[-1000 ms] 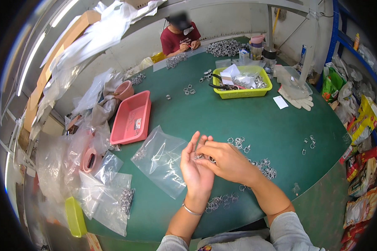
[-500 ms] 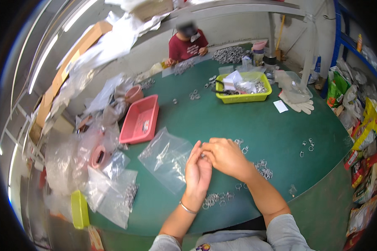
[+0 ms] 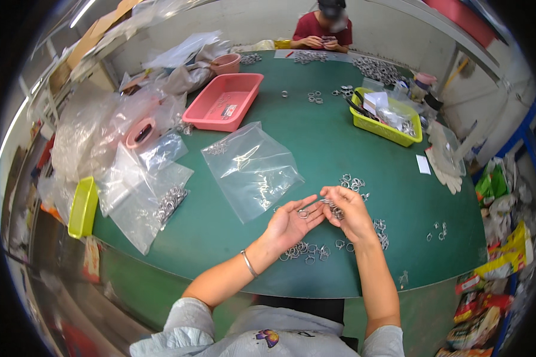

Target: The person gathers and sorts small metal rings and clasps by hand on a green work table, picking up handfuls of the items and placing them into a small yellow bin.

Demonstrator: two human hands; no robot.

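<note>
Palm up over the table's near part, my left hand (image 3: 287,228) has its fingers stretched out. A small silvery metal ring (image 3: 303,213) lies on it near the base of the fingers. My right hand (image 3: 354,215) is curled around several metal rings (image 3: 336,210), its fingertips close to the left fingers. Below the hands lies a loose pile of similar rings (image 3: 305,251). Another cluster of rings (image 3: 352,182) is just beyond the right hand, and more rings (image 3: 380,232) sit beside the right wrist. A clear plastic bag (image 3: 250,178) lies flat beyond the left hand.
A pink tray (image 3: 211,113) stands at the far left, a yellow-green basket (image 3: 387,136) at the far right. Plastic bags (image 3: 83,137) crowd the left edge, one bag holding rings (image 3: 171,203). Across the green table (image 3: 315,143) another person (image 3: 323,30) handles small items.
My hands have come apart from a tight clasp: the left palm now faces up with a ring showing, and rings show in the right hand. The view has shifted.
</note>
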